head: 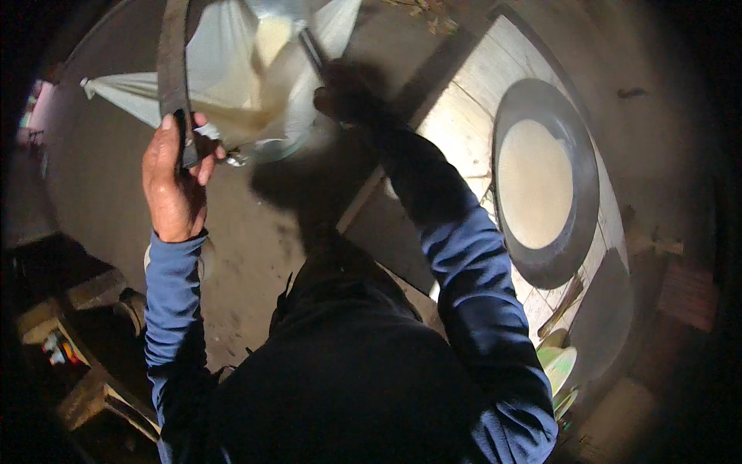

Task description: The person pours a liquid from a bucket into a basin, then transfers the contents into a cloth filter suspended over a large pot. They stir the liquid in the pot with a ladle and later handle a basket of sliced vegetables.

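My left hand (174,174) grips the lower end of a flat wooden bar (173,58) that runs up past the frame's top edge. Behind the bar hangs a pale cloth (223,46), drawn out to points like a sling, with wet, cream-coloured folds in its middle. In deep shadow, my right hand (348,95) holds the handle (312,52) of a scoop-like vessel. Cream-coloured liquid (273,37) shows at the vessel, over the cloth. The vessel's far side is cut off by the frame.
To the right, a large dark metal pan (548,267) holds cream-coloured contents (536,185) on a white tiled counter (464,110). A small brush-like bundle (562,307) and green-and-white dishes (559,368) lie near it. Wooden furniture (87,400) stands lower left.
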`<state>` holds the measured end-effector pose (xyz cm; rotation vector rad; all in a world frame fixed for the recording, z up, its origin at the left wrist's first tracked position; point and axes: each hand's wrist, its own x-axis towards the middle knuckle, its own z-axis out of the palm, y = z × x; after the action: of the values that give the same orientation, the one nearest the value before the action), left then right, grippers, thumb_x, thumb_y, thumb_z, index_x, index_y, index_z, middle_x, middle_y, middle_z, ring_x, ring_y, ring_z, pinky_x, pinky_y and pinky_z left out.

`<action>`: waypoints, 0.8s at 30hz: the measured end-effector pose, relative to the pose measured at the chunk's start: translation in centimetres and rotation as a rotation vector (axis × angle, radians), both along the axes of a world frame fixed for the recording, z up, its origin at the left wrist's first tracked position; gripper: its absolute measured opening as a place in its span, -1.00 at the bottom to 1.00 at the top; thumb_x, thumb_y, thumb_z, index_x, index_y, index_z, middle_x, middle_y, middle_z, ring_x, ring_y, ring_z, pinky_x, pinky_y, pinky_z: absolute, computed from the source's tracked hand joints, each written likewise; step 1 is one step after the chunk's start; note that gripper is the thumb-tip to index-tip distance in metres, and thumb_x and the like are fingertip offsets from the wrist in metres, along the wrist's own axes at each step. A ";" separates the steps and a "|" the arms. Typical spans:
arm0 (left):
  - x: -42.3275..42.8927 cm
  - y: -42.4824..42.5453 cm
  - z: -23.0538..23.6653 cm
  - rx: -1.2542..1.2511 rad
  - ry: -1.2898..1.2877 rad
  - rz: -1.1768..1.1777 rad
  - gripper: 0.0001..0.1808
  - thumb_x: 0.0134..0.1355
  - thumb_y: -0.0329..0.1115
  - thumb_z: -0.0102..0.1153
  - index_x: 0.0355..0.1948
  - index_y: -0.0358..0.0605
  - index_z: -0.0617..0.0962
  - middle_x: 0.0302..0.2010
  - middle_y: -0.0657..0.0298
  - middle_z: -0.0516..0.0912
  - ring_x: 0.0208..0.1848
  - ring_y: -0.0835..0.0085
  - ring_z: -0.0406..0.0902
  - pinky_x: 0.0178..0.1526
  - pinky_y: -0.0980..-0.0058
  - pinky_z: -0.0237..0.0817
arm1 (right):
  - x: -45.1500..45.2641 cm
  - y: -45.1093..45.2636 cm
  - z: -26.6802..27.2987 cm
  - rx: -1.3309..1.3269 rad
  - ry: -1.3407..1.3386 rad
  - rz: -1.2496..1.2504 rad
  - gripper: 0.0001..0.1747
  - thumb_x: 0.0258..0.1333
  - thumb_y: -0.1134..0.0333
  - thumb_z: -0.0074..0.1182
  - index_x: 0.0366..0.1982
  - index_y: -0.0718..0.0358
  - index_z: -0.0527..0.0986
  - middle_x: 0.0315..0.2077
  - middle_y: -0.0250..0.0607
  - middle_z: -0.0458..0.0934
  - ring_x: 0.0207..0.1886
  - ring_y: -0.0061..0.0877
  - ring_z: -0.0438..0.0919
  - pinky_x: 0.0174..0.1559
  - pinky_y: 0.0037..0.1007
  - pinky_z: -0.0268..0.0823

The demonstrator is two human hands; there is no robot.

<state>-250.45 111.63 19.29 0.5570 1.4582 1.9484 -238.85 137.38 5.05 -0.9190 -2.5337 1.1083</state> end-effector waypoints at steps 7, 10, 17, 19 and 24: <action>-0.8 0.0 -1.4 0.072 -0.033 -0.009 -0.59 0.39 -0.06 -0.01 0.02 -0.19 0.52 -0.09 0.25 0.58 -0.21 0.47 0.51 -0.08 0.45 0.37 | 4.9 -4.3 0.0 -0.488 0.328 -0.090 -0.75 0.02 0.22 0.14 -0.35 0.27 0.51 -0.59 -0.22 0.50 -0.55 -0.41 0.52 -0.51 -0.33 0.35; -1.8 -0.1 -1.9 0.024 0.000 0.060 -0.57 0.40 -0.05 -0.01 0.05 -0.21 0.50 -0.03 0.23 0.55 -0.18 0.50 0.45 0.00 0.37 0.32 | 9.5 -5.7 0.8 -0.857 0.482 -0.142 -0.78 0.04 0.25 0.13 -0.35 0.25 0.51 -0.59 -0.24 0.50 -0.56 -0.42 0.50 -0.54 -0.34 0.32; -2.5 0.9 -3.1 -0.013 0.057 0.164 -0.55 0.41 -0.04 -0.03 0.09 -0.19 0.45 0.02 0.21 0.50 -0.05 0.42 0.42 0.08 0.32 0.25 | 29.1 -5.2 0.6 -1.174 0.753 -0.446 -0.86 0.09 0.31 0.13 -0.34 0.22 0.52 -0.59 -0.28 0.49 -0.60 -0.45 0.46 -0.61 -0.37 0.26; -2.0 1.6 -3.6 -0.032 0.038 0.159 -0.49 0.41 -0.02 -0.05 0.16 -0.22 0.42 0.07 0.17 0.48 0.04 0.37 0.38 0.11 0.31 0.22 | 36.9 -4.2 0.2 -1.118 0.777 -0.612 -0.88 0.10 0.33 0.12 -0.34 0.21 0.52 -0.59 -0.29 0.49 -0.61 -0.45 0.45 -0.63 -0.38 0.24; -1.5 2.6 -4.6 -0.065 0.128 0.157 -0.48 0.42 -0.02 -0.07 0.17 -0.23 0.42 0.07 0.21 0.49 0.01 0.43 0.38 0.12 0.30 0.23 | 55.5 -0.6 -4.0 -0.779 0.543 -1.098 -0.90 0.04 0.47 0.06 -0.51 0.33 0.43 -0.65 -0.21 0.41 -0.71 -0.40 0.40 -0.65 -0.22 0.36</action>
<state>-251.91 114.22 14.71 0.5619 1.6845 2.0077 -183.34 136.80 1.00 -1.5720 -0.8338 1.5618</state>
